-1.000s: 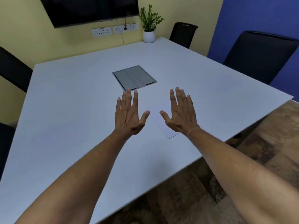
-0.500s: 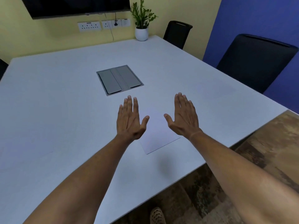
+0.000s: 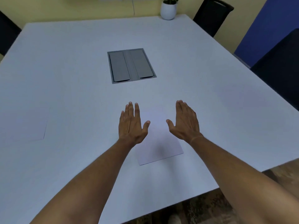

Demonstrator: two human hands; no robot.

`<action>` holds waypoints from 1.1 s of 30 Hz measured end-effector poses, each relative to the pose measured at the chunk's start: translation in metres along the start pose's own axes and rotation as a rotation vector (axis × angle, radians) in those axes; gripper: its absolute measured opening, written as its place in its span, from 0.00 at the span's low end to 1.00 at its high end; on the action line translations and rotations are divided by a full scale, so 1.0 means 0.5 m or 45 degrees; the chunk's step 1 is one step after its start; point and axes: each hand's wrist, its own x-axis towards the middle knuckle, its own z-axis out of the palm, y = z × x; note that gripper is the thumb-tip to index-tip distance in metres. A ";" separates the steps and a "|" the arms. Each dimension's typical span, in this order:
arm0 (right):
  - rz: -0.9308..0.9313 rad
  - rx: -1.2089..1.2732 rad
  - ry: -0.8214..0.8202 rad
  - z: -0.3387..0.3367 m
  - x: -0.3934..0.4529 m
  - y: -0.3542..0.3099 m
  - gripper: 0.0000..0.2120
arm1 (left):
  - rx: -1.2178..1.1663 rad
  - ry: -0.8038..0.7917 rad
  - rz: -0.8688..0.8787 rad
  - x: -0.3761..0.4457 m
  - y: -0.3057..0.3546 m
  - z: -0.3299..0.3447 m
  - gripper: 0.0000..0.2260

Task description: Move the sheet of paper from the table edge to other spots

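Sheet of paper [image 3: 159,146]: lying flat on the table [image 3: 64,78], inward of the near edge, between and partly under left hand [image 3: 131,125] and right hand [image 3: 184,122], both flat-fingered and grasping nothing; a further move to another spot seemingly outstanding.

Flat hands [image 3: 131,126] [image 3: 186,125] apparently over paper [image 3: 159,149]
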 end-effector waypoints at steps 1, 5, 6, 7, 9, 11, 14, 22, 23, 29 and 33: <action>-0.012 -0.004 -0.025 0.007 0.010 0.004 0.41 | -0.008 -0.012 -0.022 0.002 0.001 0.010 0.37; -0.058 -0.008 -0.122 0.035 0.046 0.027 0.40 | -0.034 -0.039 -0.120 0.003 0.006 0.052 0.37; -0.073 -0.010 -0.146 0.044 0.053 0.031 0.39 | -0.039 -0.049 -0.152 0.002 0.009 0.063 0.37; -0.086 -0.012 -0.174 0.052 0.061 0.036 0.39 | -0.047 -0.063 -0.191 0.000 0.012 0.072 0.37; -0.092 0.004 -0.249 0.070 0.073 0.044 0.37 | -0.072 -0.100 -0.280 -0.005 0.020 0.091 0.37; -0.057 0.070 -0.360 0.091 0.081 0.050 0.35 | -0.115 -0.154 -0.383 -0.012 0.028 0.110 0.38; 0.048 0.190 -0.549 0.123 0.087 0.057 0.32 | -0.209 -0.279 -0.558 -0.023 0.041 0.139 0.40; 0.277 0.297 -0.708 0.171 0.091 0.059 0.28 | -0.369 -0.278 -0.944 -0.022 0.049 0.178 0.38; 0.286 0.295 -0.712 0.173 0.093 0.056 0.28 | -0.391 -0.268 -0.969 -0.022 0.047 0.179 0.36; 0.350 0.330 -0.719 0.170 0.098 0.048 0.26 | -0.487 -0.193 -1.068 -0.019 0.027 0.183 0.26; 0.361 0.326 -0.712 0.165 0.098 0.045 0.27 | -0.536 -0.121 -1.077 -0.017 0.021 0.178 0.23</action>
